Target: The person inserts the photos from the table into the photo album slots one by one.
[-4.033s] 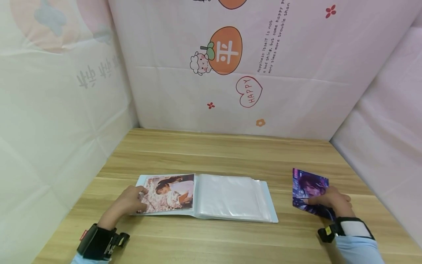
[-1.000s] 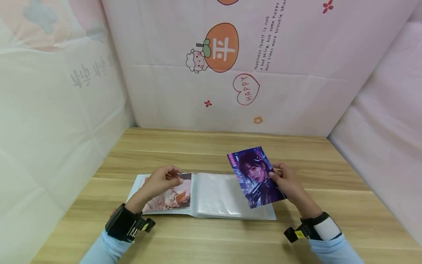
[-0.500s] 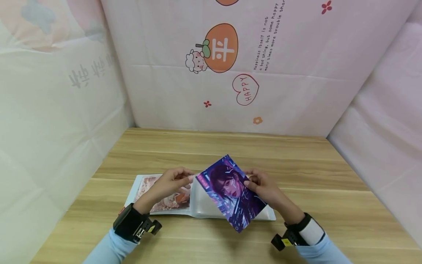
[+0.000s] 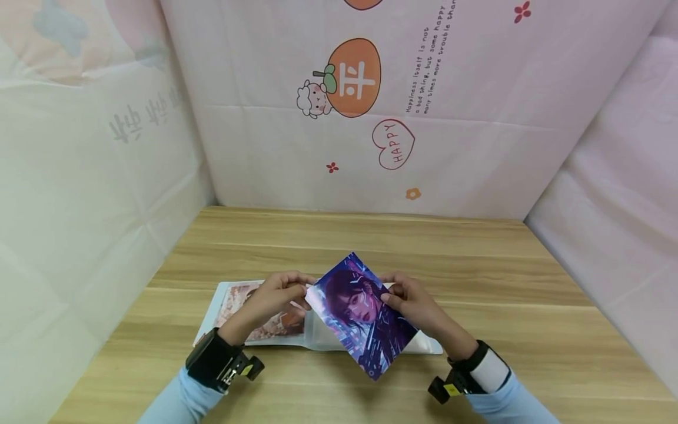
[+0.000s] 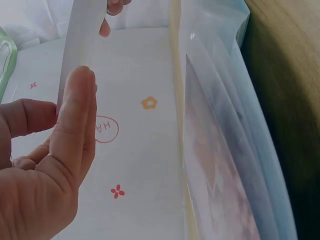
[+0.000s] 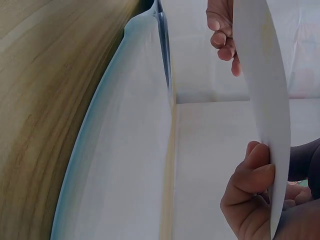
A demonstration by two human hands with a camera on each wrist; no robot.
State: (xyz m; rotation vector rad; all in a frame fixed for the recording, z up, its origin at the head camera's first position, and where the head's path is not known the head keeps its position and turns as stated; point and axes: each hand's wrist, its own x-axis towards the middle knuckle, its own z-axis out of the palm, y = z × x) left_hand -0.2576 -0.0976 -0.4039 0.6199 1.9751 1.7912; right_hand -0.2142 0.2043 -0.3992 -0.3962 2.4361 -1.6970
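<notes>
A glossy purple-and-blue photo print point(image 4: 360, 315) of a person's portrait is held up tilted over the album. My right hand point(image 4: 415, 303) pinches its right edge, thumb on the picture side and fingers behind. At the left corner of the print, my left hand point(image 4: 275, 300) pinches it between thumb and fingers, as the left wrist view also shows. Under both hands lies an open photo album point(image 4: 209, 315) with pale blue covers. Its left pocket holds a pink blossom photo point(image 4: 233, 303); its right side of clear sleeves point(image 4: 320, 335) is mostly hidden behind the print.
The album rests on a wood-grain table point(image 4: 296, 388). Printed white cloth point(image 4: 275, 159) rises at the back, with more cloth at the left point(image 4: 95, 235) and right point(image 4: 609, 194). Each wrist wears a black strap with a small camera point(image 4: 254, 368).
Earlier my right hand took the purple print from the table at right, then carried it left over the album. My left hand left the blossom photo and took the print's left corner.
</notes>
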